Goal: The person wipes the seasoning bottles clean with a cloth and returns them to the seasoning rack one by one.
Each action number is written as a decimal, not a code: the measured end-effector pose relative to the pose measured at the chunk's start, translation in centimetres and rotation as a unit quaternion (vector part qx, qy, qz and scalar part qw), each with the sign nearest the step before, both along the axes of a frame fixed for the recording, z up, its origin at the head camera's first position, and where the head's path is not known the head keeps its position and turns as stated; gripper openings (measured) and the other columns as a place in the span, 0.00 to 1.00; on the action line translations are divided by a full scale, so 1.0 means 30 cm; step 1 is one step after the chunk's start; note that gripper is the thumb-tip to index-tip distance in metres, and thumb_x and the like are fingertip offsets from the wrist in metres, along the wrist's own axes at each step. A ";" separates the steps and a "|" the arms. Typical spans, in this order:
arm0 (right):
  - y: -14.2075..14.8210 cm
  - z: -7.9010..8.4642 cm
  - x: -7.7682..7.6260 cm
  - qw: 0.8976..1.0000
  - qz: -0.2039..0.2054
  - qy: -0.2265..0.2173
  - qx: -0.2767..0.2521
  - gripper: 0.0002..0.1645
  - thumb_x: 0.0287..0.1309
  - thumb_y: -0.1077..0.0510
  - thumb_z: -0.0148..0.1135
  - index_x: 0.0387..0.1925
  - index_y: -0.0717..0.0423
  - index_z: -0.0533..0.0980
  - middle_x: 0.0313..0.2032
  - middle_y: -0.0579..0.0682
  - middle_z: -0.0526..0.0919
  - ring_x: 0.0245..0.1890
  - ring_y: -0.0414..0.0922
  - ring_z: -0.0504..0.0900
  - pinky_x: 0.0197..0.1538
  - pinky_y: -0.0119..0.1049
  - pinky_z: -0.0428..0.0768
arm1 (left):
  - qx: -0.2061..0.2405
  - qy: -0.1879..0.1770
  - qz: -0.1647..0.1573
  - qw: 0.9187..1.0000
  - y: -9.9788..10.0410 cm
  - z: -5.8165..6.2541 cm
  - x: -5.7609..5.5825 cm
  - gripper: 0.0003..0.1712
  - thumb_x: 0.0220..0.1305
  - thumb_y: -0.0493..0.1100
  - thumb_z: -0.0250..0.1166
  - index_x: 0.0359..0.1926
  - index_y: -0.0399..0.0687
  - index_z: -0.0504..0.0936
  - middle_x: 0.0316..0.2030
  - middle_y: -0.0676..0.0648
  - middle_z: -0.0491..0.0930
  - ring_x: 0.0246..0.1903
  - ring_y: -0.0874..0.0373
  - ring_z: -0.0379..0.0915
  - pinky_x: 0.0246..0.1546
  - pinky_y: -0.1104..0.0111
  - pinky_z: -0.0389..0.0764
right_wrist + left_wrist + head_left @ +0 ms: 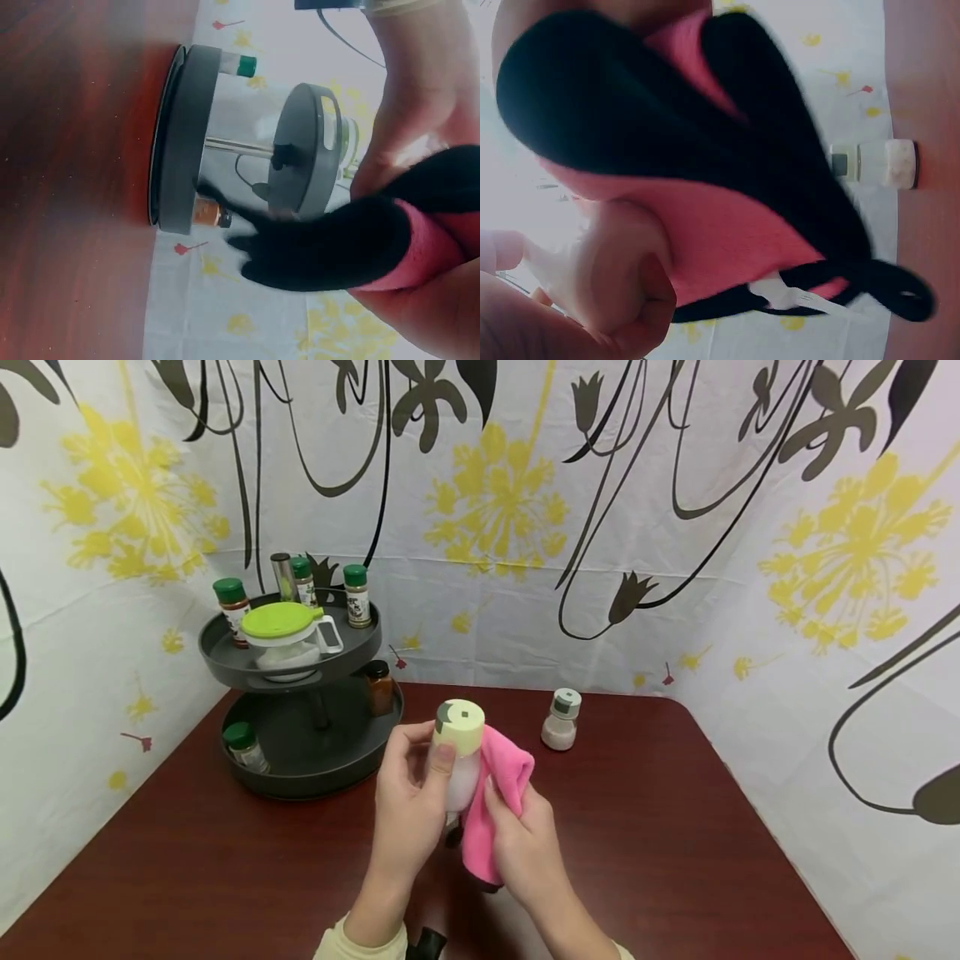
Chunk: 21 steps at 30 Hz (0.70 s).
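Observation:
In the head view my left hand [405,814] grips a seasoning shaker [463,781], its body whitish and its cap pale yellow, held upright above the table. My right hand [528,843] pinches a folded pink cloth [508,764] against the shaker's right side. The left wrist view shows the cloth [712,232] from below, with a dark edging and loop and a white tag. Fingers curl round the shaker's lower body [604,262] there. Dark cloth folds [322,251] hang from the right hand in the right wrist view.
A second shaker [561,722] stands on the dark red table [645,827], back right. At the back left is a two-tier grey rack [315,785]. It carries several green-capped spice jars [357,597] and a lime-lidded container [285,635]. A patterned curtain [487,643] hangs behind.

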State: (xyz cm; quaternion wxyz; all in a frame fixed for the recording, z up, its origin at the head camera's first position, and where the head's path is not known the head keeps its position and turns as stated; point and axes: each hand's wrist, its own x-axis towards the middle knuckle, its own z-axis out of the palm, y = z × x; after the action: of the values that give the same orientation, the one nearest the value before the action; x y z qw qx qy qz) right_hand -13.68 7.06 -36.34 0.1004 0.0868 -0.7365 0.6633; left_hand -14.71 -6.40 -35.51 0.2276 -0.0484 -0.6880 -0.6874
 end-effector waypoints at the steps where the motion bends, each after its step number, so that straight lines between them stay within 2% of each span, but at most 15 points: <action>1: 0.002 0.004 -0.001 1.000 0.002 -0.008 0.007 0.14 0.78 0.58 0.58 0.52 0.66 0.80 0.33 0.57 0.83 0.31 0.40 0.81 0.39 0.32 0.83 | 0.000 -0.004 0.002 1.000 -0.002 0.000 0.000 0.21 0.75 0.43 0.67 0.63 0.44 0.74 0.56 0.44 0.80 0.55 0.51 0.80 0.61 0.50 0.83; 4: 0.009 0.031 0.001 1.000 -0.009 0.000 0.017 0.13 0.77 0.59 0.58 0.53 0.64 0.80 0.36 0.58 0.84 0.33 0.40 0.82 0.41 0.31 0.83 | -0.003 -0.008 -0.002 1.000 0.002 -0.005 -0.001 0.21 0.75 0.44 0.67 0.63 0.44 0.74 0.57 0.43 0.79 0.56 0.51 0.79 0.60 0.50 0.83; 8: 0.015 0.080 0.007 0.998 -0.039 0.056 -0.006 0.13 0.77 0.62 0.57 0.53 0.66 0.80 0.39 0.59 0.83 0.36 0.41 0.80 0.43 0.30 0.81 | -0.009 -0.005 -0.024 1.000 0.018 -0.016 -0.002 0.20 0.74 0.45 0.68 0.61 0.45 0.74 0.57 0.44 0.79 0.56 0.51 0.78 0.56 0.58 0.86; 11: 0.008 0.092 0.008 0.995 -0.042 0.087 -0.030 0.11 0.77 0.63 0.57 0.49 0.67 0.80 0.33 0.57 0.79 0.32 0.41 0.78 0.40 0.30 0.80 | -0.007 0.001 -0.036 0.999 0.026 -0.021 -0.003 0.20 0.74 0.44 0.69 0.60 0.45 0.74 0.57 0.44 0.79 0.56 0.51 0.79 0.54 0.65 0.87; 13: -0.001 0.078 0.005 0.994 -0.041 0.095 -0.035 0.10 0.77 0.63 0.57 0.46 0.67 0.80 0.29 0.55 0.77 0.29 0.41 0.78 0.37 0.31 0.80 | -0.005 0.008 -0.029 1.000 0.025 -0.019 -0.002 0.20 0.73 0.43 0.69 0.60 0.45 0.75 0.57 0.44 0.80 0.55 0.52 0.79 0.52 0.67 0.87; 16: -0.015 0.032 -0.001 0.996 -0.037 0.079 -0.028 0.10 0.77 0.62 0.58 0.44 0.67 0.82 0.26 0.54 0.79 0.26 0.39 0.79 0.34 0.31 0.81 | -0.007 0.019 -0.008 1.000 0.015 -0.012 -0.002 0.20 0.73 0.42 0.70 0.60 0.43 0.76 0.55 0.44 0.81 0.54 0.53 0.80 0.53 0.65 0.86; 19: -0.021 -0.017 -0.006 0.999 -0.025 0.029 -0.008 0.13 0.77 0.59 0.59 0.47 0.66 0.82 0.30 0.55 0.83 0.28 0.38 0.81 0.35 0.31 0.83 | -0.010 0.019 0.004 1.000 0.001 -0.003 -0.001 0.20 0.73 0.42 0.70 0.61 0.43 0.76 0.55 0.45 0.81 0.54 0.53 0.79 0.57 0.59 0.85; 21: -0.018 -0.040 -0.012 1.000 -0.009 -0.009 0.001 0.15 0.78 0.57 0.59 0.51 0.66 0.81 0.32 0.56 0.84 0.30 0.38 0.81 0.36 0.31 0.83 | -0.006 0.015 0.001 1.000 -0.008 0.002 -0.003 0.21 0.73 0.42 0.69 0.61 0.44 0.76 0.56 0.45 0.81 0.55 0.52 0.79 0.61 0.53 0.84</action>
State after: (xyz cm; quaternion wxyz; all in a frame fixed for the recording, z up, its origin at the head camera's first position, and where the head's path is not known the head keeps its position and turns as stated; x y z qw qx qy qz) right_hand -14.04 6.51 -37.53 0.1000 0.0744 -0.7390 0.6621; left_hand -14.80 -6.64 -35.45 0.2382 -0.0594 -0.6887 -0.6822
